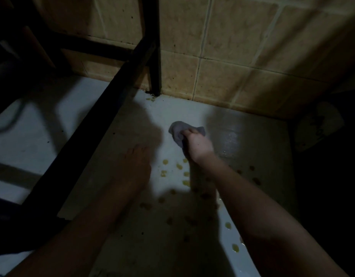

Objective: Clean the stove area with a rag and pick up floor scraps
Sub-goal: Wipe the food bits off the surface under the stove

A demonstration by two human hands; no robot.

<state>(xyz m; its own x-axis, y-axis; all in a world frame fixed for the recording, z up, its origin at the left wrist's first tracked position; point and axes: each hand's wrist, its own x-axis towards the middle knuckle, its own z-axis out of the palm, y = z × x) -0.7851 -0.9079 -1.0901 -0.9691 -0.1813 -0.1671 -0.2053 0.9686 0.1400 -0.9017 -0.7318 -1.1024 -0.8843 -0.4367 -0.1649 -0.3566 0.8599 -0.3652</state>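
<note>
your R hand (196, 145) fingers curled tight round grey rag (177, 130), rag down on white floor (252, 136) nr tiled wall (232, 56), L hand (135, 164) fingers straight, holding nothing, yellow scraps (179, 166) btwn your hands

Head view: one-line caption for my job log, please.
Right hand grips a grey rag on the white surface near the tiled wall; yellow scraps dot it; left hand open.

Beige wall tiles (222, 37) across the back, pale grout between them, and dark grime (212, 103) along their bottom edge. In front, a black frame (154, 56): one upright leg in the corner, one bar slanting down left. Far left, a blurred cable (14, 119) curves. Far right, a pale rounded shape (320, 126) in shadow, too dark to identify
</note>
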